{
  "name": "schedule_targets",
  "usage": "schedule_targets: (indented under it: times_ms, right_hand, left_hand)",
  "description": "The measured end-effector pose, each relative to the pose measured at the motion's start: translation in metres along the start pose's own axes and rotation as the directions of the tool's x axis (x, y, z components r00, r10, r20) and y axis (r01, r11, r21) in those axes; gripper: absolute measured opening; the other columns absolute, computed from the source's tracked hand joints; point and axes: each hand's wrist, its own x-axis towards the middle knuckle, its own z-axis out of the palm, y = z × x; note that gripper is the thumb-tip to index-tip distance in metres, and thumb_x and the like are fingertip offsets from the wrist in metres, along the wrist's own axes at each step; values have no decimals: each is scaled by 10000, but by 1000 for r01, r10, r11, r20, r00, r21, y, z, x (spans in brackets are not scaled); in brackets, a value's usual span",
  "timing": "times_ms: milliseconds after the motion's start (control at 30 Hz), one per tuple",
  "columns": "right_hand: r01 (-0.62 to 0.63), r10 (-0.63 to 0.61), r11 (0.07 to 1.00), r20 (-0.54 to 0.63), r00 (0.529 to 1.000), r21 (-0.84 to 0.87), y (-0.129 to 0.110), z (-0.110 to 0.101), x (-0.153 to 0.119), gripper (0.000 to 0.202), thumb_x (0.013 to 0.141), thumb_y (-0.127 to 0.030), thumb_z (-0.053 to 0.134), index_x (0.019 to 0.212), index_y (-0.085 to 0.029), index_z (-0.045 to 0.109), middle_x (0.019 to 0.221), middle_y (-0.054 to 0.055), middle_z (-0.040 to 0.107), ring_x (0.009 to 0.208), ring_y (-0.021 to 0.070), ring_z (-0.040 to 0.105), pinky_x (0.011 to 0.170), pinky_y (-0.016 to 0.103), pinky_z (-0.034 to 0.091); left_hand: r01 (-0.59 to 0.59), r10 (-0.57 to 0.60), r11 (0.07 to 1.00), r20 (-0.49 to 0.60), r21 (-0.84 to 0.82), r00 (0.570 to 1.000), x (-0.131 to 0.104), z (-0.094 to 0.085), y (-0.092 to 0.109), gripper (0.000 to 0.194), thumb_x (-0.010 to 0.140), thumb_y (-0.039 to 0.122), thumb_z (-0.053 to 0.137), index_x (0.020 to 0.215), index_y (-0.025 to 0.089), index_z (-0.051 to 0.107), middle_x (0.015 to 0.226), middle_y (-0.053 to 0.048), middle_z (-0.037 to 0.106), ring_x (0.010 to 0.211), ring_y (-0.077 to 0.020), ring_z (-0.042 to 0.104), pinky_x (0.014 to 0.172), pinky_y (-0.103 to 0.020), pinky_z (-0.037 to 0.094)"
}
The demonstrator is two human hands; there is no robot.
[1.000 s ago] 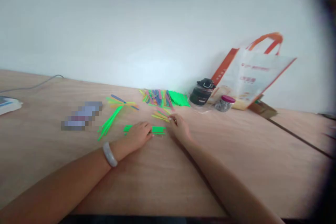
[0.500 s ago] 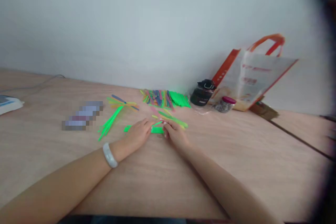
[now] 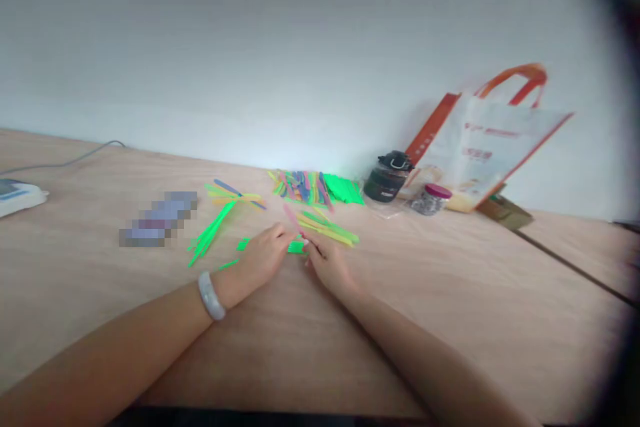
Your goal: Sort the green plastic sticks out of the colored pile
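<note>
Head view: left hand [image 3: 269, 252] and right hand [image 3: 326, 263] face each other, fingers curled narrow; any gripped item is indistinct. Green strips [image 3: 297, 247] lie on the table [image 3: 290, 353] between them. Mixed-colour sticks [image 3: 331, 229] rest just beyond the right hand.

- Wall [image 3: 200, 47]: plain, pale, 10 to 2 o'clock; brighter low at 12.
- Tabletop [image 3: 280, 360]: light wood-grain; dark seam [image 3: 575, 265] toward 4 o'clock.
</note>
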Motion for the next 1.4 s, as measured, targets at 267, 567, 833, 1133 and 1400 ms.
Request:
schedule_targets:
  times_ms: [267,567,833,1133,1400]
  right_hand:
    - [102,-102,989,6,995,-107,-5,-2,-5,361,853,-201,417,1149,-217,624,1127,63,651,1057,197,582,947,377,445]
    - [149,-148,979,14,989,-142,-6,-5,-8,376,862,-192,415,1194,-202,593,1166,79,627,1085,202,572,952,364,450]
    - [147,-148,982,3,989,-118,-9,-4,-5,352,873,-211,412,1165,-210,609,1145,73,634,1079,191,567,949,348,441]
    - [69,-82,986,-80,993,-154,-5,-13,2,403,887,-368,435,1230,-193,553,900,67,620,706,148,555,646,270,468]
    - [48,-74,979,-127,989,-196,8,-22,8,333,893,-361,419,1086,-191,631,840,48,590,752,151,547,690,275,452]
  left_hand:
    - [-23,24,998,-22,52,999,-2,-1,2,297,889,70,351,1036,167,590,858,-41,546,766,-154,520,679,-254,441]
    - [-28,29,999,-64,29,997,-5,-2,2,318,884,61,344,1056,179,584,842,-31,535,746,-146,510,667,-247,441]
    - [7,-6,999,-23,53,1000,-3,0,6,266,904,111,360,1067,181,558,912,-44,547,801,-163,540,694,-269,464]
    - [148,-120,988,-351,53,929,5,-27,-25,175,890,202,407,1024,166,514,991,-82,572,958,-208,539,844,-342,448]
    - [547,-526,809,-147,216,837,-2,-33,-80,199,849,255,448,974,157,568,894,-87,642,828,-248,611,694,-329,458]
